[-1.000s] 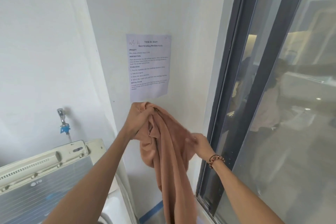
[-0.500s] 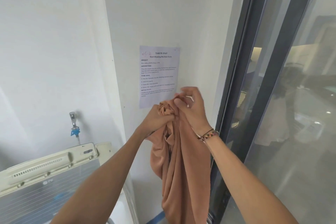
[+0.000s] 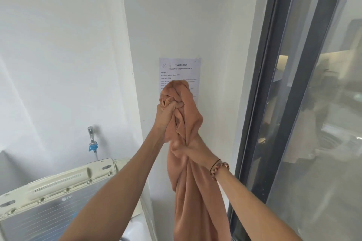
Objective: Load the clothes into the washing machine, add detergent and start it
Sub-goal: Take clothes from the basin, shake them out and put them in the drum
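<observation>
- Peach-orange soft fabric garment point(image 3: 188, 119): bunched into a thick rope, held up in front of the white wall; its top knot overlaps the lower part of the printed white paper notice point(image 3: 181, 69) taped to the wall, and its long tail hangs down out of view at the bottom edge.
- Left hand point(image 3: 165, 117): grip curled tight round the garment's upper bunch, fingers buried in the folds.
- Right hand point(image 3: 191, 149): just below the left hand on the garment, grip clenched round the gathered cloth; a beaded bracelet point(image 3: 218, 168) sits at the wrist.
- White top-loading washing machine point(image 3: 49, 197): below and left of the garment, lid raised, grey ribbed panel showing.
- Chrome wall tap with blue fitting point(image 3: 92, 140): left of the garment, above the machine.
- Dark-framed glass sliding door point(image 3: 290, 84): right of the garment.
</observation>
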